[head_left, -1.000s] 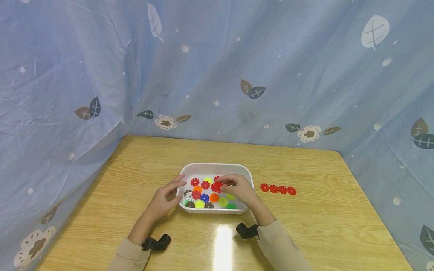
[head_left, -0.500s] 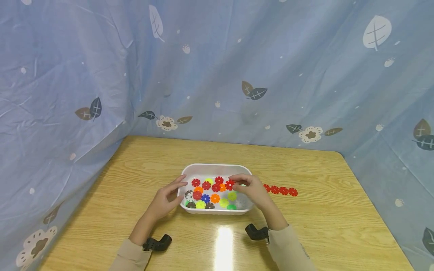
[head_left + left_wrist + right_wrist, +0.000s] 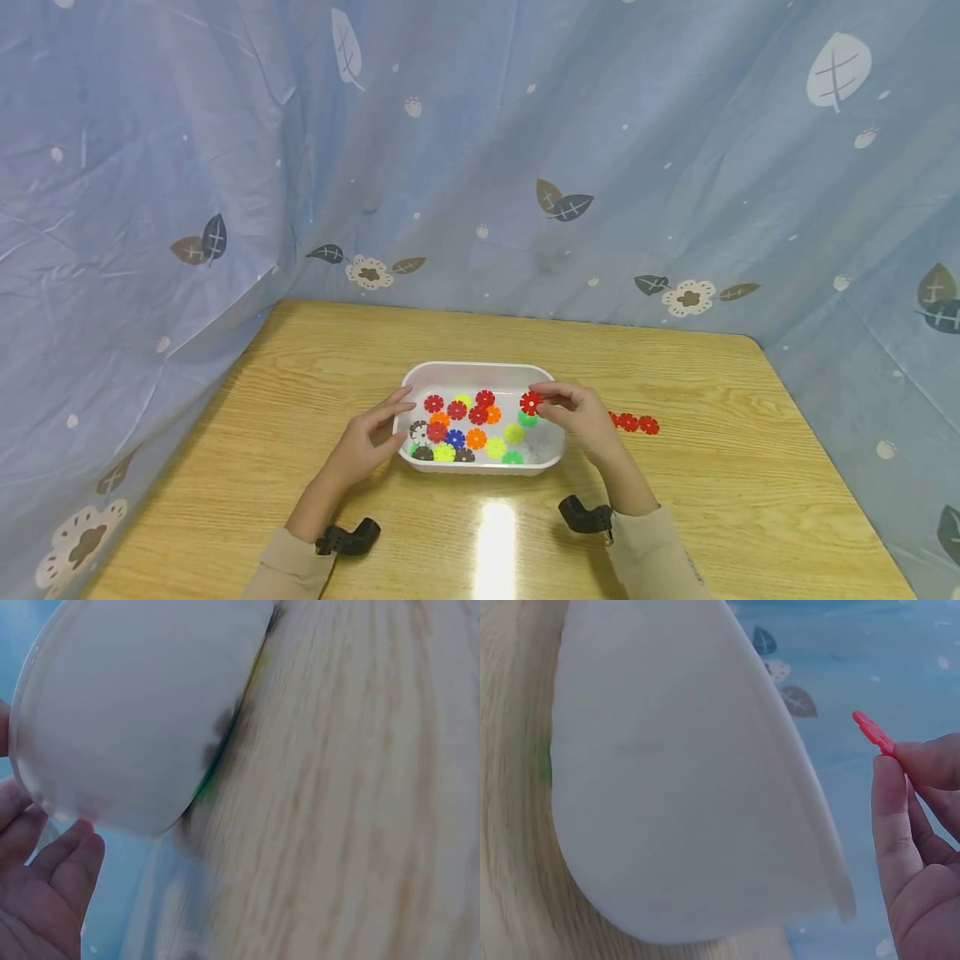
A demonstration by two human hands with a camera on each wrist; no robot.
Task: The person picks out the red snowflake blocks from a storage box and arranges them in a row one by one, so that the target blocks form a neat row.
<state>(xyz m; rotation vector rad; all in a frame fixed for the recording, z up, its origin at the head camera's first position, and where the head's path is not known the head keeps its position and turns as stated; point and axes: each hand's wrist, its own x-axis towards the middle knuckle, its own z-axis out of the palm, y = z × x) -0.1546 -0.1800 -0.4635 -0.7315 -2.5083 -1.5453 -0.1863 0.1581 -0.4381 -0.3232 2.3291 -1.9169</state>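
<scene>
In the head view a white plastic basin (image 3: 480,468) holds several notched plastic discs in red, orange, yellow, green, blue, white and dark brown. My right hand (image 3: 592,421) pinches a red notched disc (image 3: 531,403) between thumb and finger, above the basin's right end. The right wrist view shows that red disc (image 3: 871,731) edge-on, raised past the rim. My left hand (image 3: 363,435) rests at the basin's left end, fingers spread and touching the rim. In the left wrist view the fingertips (image 3: 82,844) lie beside the basin wall (image 3: 135,712).
Right of the basin, a row of red discs (image 3: 630,422) lies on the wooden table (image 3: 712,467), partly hidden by my right hand. A blue patterned curtain (image 3: 480,167) stands behind and at both sides. Each wrist wears a black camera mount (image 3: 348,538).
My right hand has lifted the red disc and carried it rightward, from among the discs to the basin's right end. A green disc is uncovered there. The left hand has stayed in place.
</scene>
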